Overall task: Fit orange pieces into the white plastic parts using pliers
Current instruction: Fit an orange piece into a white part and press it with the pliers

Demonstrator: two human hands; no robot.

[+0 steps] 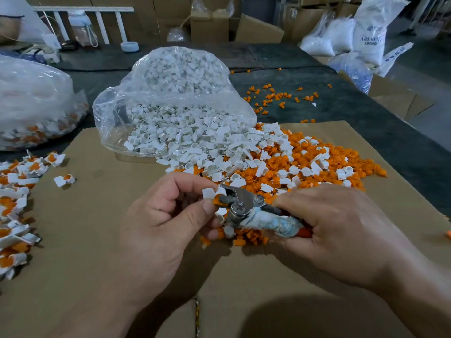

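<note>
Cardboard sheet (97,240) lies nearest, spread over the dark counter (366,113) under both forearms.

Left hand (166,220): fingers curled, with thumb and forefinger pinching one white part (210,192). An orange piece (216,200) sits against the part's underside, just above the thumb tip.

Right hand (336,230): fingers wrapped round the handles of the pliers (244,206). The handles are bound in pale, soiled wrapping, with a red-orange grip showing at the palm. The pliers' nose points toward the left hand and meets the held part and orange piece. Whether the jaws are fully closed cannot be told.

Just beyond both hands: a mixed heap of loose orange pieces (341,162) and white parts, touching the right hand's knuckle side. A clear bag (175,93) of white parts lies open behind the left hand, its contents spilling onto the cardboard.

Left of the left hand, well apart: a spread of assembled pieces (14,215), one lying alone (64,180). A second clear bag (31,106) stands beyond them.
</note>
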